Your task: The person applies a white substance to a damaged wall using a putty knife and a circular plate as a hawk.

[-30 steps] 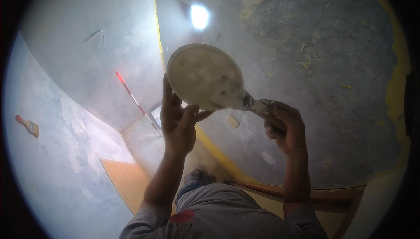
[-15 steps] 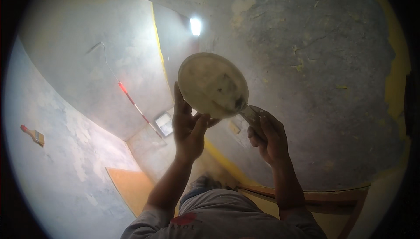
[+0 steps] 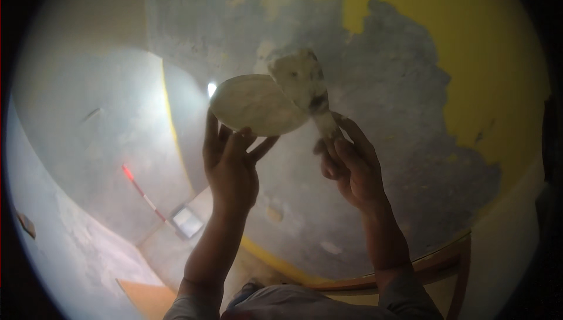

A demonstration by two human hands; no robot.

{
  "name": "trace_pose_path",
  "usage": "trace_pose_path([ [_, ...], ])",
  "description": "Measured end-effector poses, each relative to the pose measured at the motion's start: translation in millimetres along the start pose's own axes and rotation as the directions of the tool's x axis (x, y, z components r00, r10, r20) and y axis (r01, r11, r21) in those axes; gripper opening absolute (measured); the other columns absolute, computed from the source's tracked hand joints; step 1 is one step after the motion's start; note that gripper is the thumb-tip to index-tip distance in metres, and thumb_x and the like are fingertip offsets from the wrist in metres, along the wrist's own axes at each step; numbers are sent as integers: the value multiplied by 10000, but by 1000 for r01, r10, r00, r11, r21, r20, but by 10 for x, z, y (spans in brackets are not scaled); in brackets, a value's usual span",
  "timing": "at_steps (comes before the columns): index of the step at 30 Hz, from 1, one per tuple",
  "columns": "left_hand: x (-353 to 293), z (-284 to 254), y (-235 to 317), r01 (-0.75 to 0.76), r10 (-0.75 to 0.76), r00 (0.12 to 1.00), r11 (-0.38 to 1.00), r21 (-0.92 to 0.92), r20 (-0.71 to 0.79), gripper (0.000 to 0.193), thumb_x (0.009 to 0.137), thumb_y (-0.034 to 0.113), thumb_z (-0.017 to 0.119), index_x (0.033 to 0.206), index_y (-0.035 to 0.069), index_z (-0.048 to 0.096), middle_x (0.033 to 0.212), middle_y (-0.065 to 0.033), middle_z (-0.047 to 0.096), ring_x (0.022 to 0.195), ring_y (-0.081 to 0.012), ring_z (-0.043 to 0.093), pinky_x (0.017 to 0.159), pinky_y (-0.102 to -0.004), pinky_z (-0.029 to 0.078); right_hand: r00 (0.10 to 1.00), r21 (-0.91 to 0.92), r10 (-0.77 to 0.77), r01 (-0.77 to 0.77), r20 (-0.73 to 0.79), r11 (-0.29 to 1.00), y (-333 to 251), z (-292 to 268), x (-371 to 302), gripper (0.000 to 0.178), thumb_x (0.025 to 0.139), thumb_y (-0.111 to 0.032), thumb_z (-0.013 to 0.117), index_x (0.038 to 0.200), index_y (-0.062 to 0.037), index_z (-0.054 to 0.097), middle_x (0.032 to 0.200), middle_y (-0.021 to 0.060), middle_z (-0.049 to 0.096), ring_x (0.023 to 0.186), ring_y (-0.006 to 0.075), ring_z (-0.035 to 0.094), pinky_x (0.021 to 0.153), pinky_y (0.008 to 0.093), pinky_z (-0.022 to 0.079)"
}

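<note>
1. The left hand (image 3: 231, 173) holds up a round dish (image 3: 252, 106), fingers spread beneath it and the thumb at its near rim.
2. The right hand (image 3: 356, 173) is wrapped around the handle of a scraper (image 3: 298, 80), its blade pointing up and overlapping the dish's right edge in view.
3. Both things are up in front of the wall, between the 2 hands. Pale stuff and dark marks coat the blade, so it looks already used.
4. The wall appears only partly worked: a grey patch (image 3: 396, 74) fills its middle, while yellow paint (image 3: 478, 56) remains above and to the right, with a ragged border.
5. The grey is blotchy and uneven, so how finished it is cannot be judged.
6. Whether blade and dish touch is unclear, and how much the dish holds is hard to make out. The left fingertips are partly hidden behind it.
7. At the far left, a brownish thing (image 3: 26, 225) is cut off by the dark rim. The upper end of the red-and-white pole (image 3: 142, 191) is blurred.
</note>
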State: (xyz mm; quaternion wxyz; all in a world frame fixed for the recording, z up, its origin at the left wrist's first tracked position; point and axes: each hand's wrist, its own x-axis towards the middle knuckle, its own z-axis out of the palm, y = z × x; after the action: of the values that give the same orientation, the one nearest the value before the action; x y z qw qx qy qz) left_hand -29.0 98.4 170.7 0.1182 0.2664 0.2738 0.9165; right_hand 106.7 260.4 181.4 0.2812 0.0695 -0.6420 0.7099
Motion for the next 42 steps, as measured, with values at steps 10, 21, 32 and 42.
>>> trace_pose_path([
  [10, 729, 400, -82, 98, -185, 956, 932, -349, -226, 807, 1016, 382, 558, 1626, 19, 174, 1470, -215, 420, 1329, -450, 533, 1038, -563, 562, 962, -154, -273, 266, -24, 951, -990, 503, 927, 349, 1109, -226, 536, 1422, -73, 514, 965, 14, 603, 732, 72, 482, 627, 260, 409],
  [21, 1160, -437, -1008, 382, -349, 924, 847, 369, -154, 1488, 725, 732, 828, 1619, -94, -28, 1571, -401, 269, 1390, -509, 465, 1004, -562, 575, 866, -313, -301, 179, -399, 933, 202, 228, -138, 443, 1121, -221, 469, 1525, -47, 418, 913, 34, 581, 631, 33, 422, 510, 226, 352],
  [32, 516, -144, -1280, 154, -139, 973, 986, 71, -186, 1149, 913, 872, 427, 1680, 135, -9, 1743, -130, 30, 1584, -373, 166, 1176, -616, 338, 870, -256, -257, 158, -420, 953, 547, 257, -398, 448, 1114, -228, 477, 1514, -37, 408, 900, 21, 555, 640, 33, 424, 502, 212, 365],
  [42, 35, -376, -1503, -177, -62, 939, 759, -626, -340, 803, 986, 716, 351, 1519, 126, 462, 1486, -108, 497, 1343, -326, 522, 1091, -512, 487, 911, -143, -137, 87, -390, 986, 1077, 256, -581, 453, 1116, -206, 468, 1516, -6, 393, 851, 21, 552, 638, 37, 423, 523, 225, 386],
])
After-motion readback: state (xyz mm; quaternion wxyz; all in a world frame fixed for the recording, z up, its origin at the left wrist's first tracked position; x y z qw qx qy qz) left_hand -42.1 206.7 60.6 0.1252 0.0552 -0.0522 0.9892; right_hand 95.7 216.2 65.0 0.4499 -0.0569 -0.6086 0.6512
